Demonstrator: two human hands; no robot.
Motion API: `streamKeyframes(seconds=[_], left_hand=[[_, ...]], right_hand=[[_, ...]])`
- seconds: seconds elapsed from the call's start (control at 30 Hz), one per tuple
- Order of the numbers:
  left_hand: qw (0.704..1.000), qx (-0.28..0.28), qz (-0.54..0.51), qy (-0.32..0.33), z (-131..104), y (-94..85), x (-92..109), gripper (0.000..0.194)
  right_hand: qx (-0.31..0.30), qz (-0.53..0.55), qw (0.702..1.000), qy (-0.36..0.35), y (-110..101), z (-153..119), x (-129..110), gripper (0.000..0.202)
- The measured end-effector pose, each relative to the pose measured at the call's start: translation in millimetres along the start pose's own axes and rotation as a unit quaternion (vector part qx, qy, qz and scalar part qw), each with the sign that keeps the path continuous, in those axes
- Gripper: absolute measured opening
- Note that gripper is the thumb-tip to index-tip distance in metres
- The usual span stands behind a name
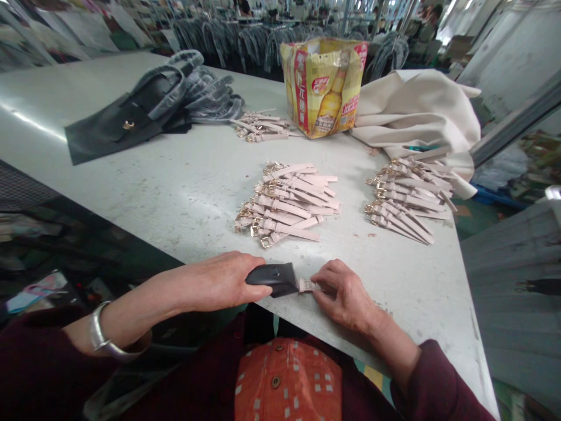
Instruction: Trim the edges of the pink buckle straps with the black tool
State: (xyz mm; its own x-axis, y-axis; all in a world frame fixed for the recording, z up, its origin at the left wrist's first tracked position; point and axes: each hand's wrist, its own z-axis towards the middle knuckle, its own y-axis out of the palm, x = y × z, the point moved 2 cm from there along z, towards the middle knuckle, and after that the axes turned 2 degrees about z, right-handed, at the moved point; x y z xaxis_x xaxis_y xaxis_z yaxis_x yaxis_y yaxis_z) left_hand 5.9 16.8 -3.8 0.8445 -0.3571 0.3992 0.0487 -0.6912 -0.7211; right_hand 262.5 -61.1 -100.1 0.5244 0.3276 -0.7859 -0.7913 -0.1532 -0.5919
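Near the front edge of the table, my left hand (232, 280) is closed round a black tool (280, 279) with a boxy body; its exact kind does not show. A short pale pink strap (307, 285) touches the tool's right end. The fingers of my right hand (344, 295) pinch the other end of that strap, mostly hiding it. Just beyond my hands lies a heap of pale pink buckle straps (289, 202), their gold buckles mostly facing left. A second heap of straps (407, 196) is farther right.
A yellow beer carton (326, 90) stands at the back, beside a small strap pile (263, 124). Cream material (421, 111) is draped at the back right. Black bags (144, 108) with wrapped handles lie at the back left. The table's right edge (471, 310) is close by.
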Motion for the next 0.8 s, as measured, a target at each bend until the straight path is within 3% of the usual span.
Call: streamKeyframes(seconds=[0.13,0.37,0.8], left_hand=[[1.000,0.002,0.003,0.001,1.1,-0.8,2.4,0.034],[1.000,0.003,-0.014,0.009,0.5,-0.1,6.1,0.032],[0.999,0.008,-0.033,0.004,-3.0,6.1,1.1,0.033]], right_hand=[[0.018,0.047,0.999,-0.004,6.5,0.6,-0.7,0.019],[0.016,0.023,1.000,-0.001,13.3,8.3,4.1,0.008],[-0.087,-0.057,0.995,-0.001,13.3,17.9,-8.5,0.016]])
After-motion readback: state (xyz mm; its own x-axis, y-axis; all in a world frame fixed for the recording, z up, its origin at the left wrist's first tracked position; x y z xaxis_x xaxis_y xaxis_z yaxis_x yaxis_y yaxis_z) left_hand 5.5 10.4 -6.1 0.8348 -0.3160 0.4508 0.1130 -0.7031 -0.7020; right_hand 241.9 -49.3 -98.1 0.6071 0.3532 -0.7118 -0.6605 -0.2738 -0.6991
